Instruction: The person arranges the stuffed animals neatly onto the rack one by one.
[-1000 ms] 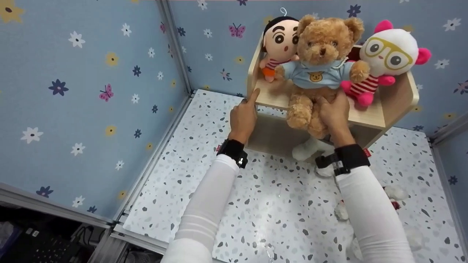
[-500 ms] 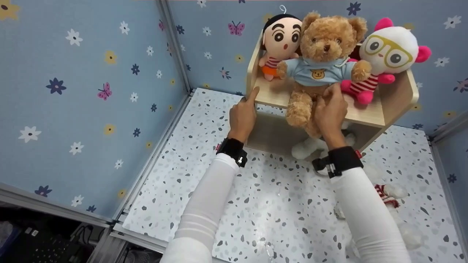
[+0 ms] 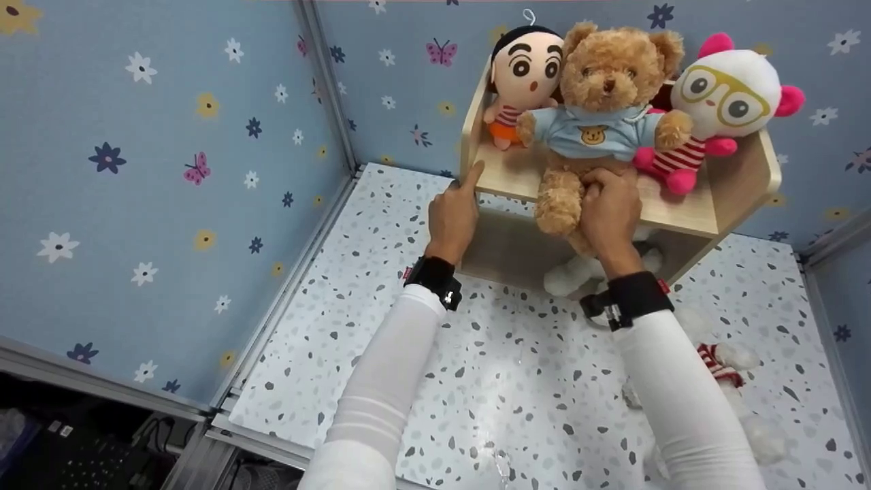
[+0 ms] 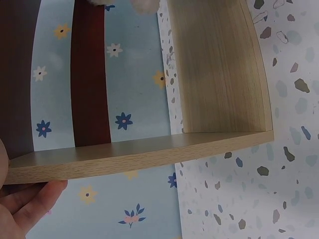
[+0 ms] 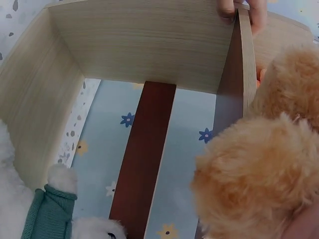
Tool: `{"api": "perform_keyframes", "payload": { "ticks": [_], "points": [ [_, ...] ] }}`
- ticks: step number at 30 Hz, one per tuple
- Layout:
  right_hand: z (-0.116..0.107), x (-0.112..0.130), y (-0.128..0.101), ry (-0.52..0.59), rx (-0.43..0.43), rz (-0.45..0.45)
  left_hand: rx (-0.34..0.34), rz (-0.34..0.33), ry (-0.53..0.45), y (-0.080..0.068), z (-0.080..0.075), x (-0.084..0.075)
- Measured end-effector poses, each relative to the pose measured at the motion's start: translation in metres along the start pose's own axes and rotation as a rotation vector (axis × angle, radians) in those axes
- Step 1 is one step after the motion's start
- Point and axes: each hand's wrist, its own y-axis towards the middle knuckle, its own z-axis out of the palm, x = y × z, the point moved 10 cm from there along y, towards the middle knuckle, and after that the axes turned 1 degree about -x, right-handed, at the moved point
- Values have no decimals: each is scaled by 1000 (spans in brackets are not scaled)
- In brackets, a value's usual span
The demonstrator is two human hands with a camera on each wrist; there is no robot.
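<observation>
A brown teddy bear (image 3: 592, 129) in a light blue hoodie sits on the upper board of a small wooden shelf (image 3: 507, 170). My right hand (image 3: 611, 212) grips one of the bear's legs; in the right wrist view, furry legs (image 5: 254, 174) hang past the board's edge. My left hand (image 3: 452, 216) holds the board's front left corner, fingers below it in the left wrist view. To the bear's left sits a black-haired doll (image 3: 527, 71) in orange shorts. On its right leans a white and pink plush toy (image 3: 725, 95) with yellow glasses.
Inside the lower compartment is a white plush toy in a green knit top (image 5: 50, 211). White plush toys, one with a red striped garment (image 3: 720, 364), lie on the speckled surface (image 3: 503, 381) by my right forearm. Flowered panels (image 3: 258, 122) stand behind and at both sides.
The bear has shifted slightly back and right, sitting a little more upright. My right hand went up to its belly, then down onto its leg. My left hand has stayed at the shelf corner.
</observation>
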Motion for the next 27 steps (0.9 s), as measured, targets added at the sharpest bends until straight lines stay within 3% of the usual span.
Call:
{"api": "perform_keyframes", "payload": {
  "ticks": [12, 27],
  "points": [
    [3, -1, 7, -21, 109, 33, 7, -9, 12, 0, 0, 0],
    [11, 6, 16, 7, 328, -27, -9, 4, 22, 0, -3, -1]
  ]
}}
